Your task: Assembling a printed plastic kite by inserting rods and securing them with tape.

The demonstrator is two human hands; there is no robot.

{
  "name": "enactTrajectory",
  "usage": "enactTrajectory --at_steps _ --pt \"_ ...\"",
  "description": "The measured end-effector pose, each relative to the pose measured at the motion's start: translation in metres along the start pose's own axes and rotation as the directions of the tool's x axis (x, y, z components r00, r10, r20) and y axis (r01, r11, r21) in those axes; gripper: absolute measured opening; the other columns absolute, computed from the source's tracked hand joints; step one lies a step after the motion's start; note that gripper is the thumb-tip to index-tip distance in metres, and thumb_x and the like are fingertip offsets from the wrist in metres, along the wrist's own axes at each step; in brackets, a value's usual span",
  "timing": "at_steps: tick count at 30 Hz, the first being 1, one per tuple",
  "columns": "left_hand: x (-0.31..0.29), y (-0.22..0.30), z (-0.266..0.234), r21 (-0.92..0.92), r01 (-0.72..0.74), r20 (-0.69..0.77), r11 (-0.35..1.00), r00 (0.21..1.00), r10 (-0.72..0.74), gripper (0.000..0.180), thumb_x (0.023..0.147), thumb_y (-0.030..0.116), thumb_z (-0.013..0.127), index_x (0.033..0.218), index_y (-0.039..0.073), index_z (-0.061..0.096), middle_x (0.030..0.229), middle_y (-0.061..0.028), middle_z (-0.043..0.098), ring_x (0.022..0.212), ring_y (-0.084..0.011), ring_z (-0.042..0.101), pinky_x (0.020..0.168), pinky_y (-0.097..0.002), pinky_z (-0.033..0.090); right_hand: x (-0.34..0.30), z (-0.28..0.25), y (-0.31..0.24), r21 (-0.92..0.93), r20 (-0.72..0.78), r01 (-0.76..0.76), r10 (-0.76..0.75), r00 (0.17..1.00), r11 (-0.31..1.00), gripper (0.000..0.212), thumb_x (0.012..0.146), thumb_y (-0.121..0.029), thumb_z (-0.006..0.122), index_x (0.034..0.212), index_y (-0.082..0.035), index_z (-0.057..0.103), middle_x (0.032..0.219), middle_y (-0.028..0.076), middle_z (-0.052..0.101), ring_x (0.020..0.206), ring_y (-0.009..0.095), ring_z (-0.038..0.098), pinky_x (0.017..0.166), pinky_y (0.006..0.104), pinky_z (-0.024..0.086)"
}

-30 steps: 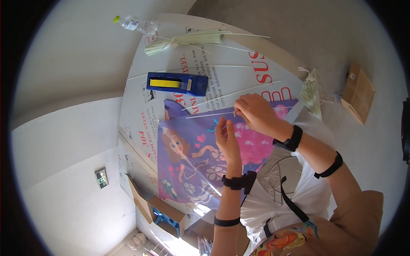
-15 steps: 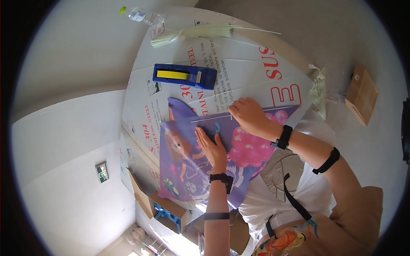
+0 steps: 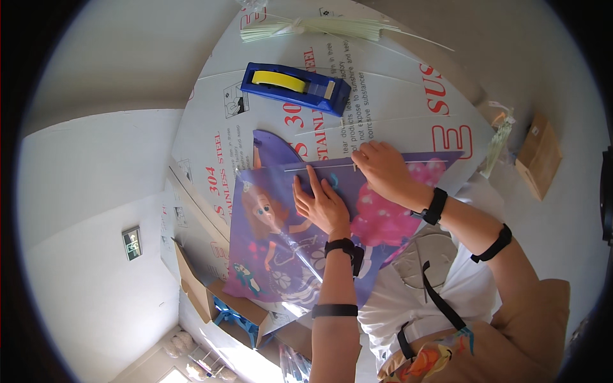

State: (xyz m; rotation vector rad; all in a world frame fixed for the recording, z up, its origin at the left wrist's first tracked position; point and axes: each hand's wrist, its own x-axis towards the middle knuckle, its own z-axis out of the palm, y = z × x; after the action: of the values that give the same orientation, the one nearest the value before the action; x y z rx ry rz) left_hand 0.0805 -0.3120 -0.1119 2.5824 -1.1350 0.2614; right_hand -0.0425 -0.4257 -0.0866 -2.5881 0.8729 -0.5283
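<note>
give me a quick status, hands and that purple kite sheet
Left hand flat on the purple kite sheet. Right hand pressing the thin white rod along its top edge. Blue tape dispenser sits apart, nothing in the way.

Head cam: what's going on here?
A person is working on a purple cartoon-printed kite spread on a white printed sheet. The left hand presses flat on the kite, while the right hand rests at the end of a thin rod lying across its upper edge. A blue tape dispenser and a bundle of pale rods lie further up the sheet, untouched.
</note>
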Motion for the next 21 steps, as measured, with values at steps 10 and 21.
enactTrajectory --at_steps 10,21 --pt "0.0032 -0.0064 -0.0008 -0.034 -0.040 0.014 0.999 0.999 0.040 0.037 0.096 0.029 0.049 0.131 0.020 0.056 0.143 -0.0100 0.042 0.130 -0.0320 0.039 0.105 -0.0467 0.029 -0.0003 -0.0024 0.0014 -0.016 0.018 0.026 -0.026 1.000 1.000 0.016 0.072 -0.006 0.061 0.087 -0.006 0.057 0.082 0.006 0.054 0.083 0.023 0.055 0.073 0.0339 0.043" --pt "0.0029 -0.0079 -0.0013 -0.060 -0.035 0.003 0.998 0.999 0.036 0.036 0.096 0.032 0.050 0.129 0.018 0.057 0.141 -0.0067 0.047 0.131 -0.0301 0.039 0.106 -0.0451 0.027 0.0024 -0.0066 -0.0012 -0.040 0.057 0.040 -0.038 0.998 0.998 0.029 0.061 -0.006 0.071 0.085 -0.007 0.056 0.083 0.006 0.055 0.084 0.024 0.055 0.074 0.0347 0.043"
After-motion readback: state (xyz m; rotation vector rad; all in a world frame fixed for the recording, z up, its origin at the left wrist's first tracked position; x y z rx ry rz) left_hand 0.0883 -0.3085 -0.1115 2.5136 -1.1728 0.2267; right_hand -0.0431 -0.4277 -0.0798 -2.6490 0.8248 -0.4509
